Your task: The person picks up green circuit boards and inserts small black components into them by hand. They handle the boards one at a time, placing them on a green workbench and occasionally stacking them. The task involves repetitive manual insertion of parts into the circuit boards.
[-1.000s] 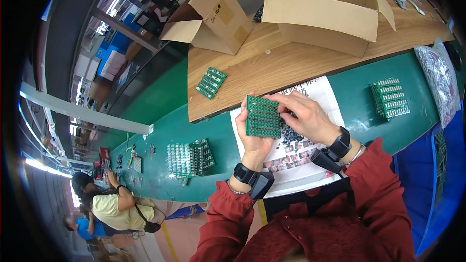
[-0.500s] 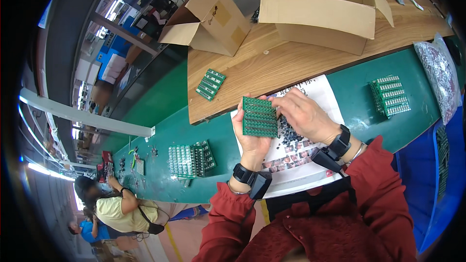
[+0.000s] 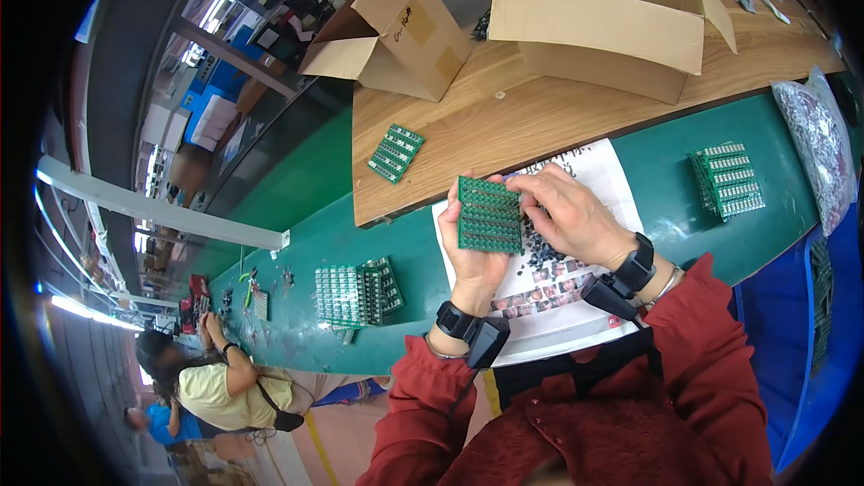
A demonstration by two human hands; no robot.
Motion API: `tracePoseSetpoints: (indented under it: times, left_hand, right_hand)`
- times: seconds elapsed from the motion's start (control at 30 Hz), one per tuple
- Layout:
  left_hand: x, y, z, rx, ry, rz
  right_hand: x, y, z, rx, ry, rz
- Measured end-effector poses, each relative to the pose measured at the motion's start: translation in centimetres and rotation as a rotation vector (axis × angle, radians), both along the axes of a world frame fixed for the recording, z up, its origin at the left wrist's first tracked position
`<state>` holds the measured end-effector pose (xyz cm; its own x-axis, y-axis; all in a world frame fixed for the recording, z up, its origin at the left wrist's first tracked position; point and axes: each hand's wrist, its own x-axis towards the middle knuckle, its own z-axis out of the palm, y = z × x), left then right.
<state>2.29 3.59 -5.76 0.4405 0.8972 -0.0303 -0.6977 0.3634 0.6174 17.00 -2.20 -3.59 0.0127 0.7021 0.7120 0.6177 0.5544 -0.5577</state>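
Observation:
My left hand [image 3: 475,274] is closed around the lower left side of a green circuit board panel [image 3: 489,218], which is tilted up with rows of small parts across it. At the panel's upper right edge, my right hand [image 3: 580,223] has its thumb and index finger pinched together; whatever they hold is too small to make out. Beneath both hands lies a white printed sheet [image 3: 621,207] bearing little pictures. Loose small black components [image 3: 543,252] are heaped on it beside the panel, with more scattered toward its far edge.
Stacked circuit boards stand to the left [image 3: 349,295] and right [image 3: 733,182] on the green bench. One board [image 3: 396,153] lies on the raised wooden surface, below two open cardboard boxes [image 3: 594,36]. A bubble-wrap bag [image 3: 814,148] and blue bin [image 3: 774,333] flank the right. A co-worker [image 3: 216,391] works at left.
The panel and both hands have shifted slightly right in view, along with the surroundings. My right fingers remain at the panel's upper right edge, a little more curled.

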Motion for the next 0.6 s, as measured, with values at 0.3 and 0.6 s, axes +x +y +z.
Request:
tracePoseSetpoints:
  times: [0.3,0.6]
  left_hand:
    - [0.5,-0.22,0.02,-0.004,-0.036,0.003]
    - [0.55,-0.26,0.04,0.03,-0.001,0.018]
  right_hand:
    - [-0.53,-0.46,-0.25,-0.083,-0.213,-0.053]
    - [0.01,-0.58,0.18,-0.046,-0.161,0.003]
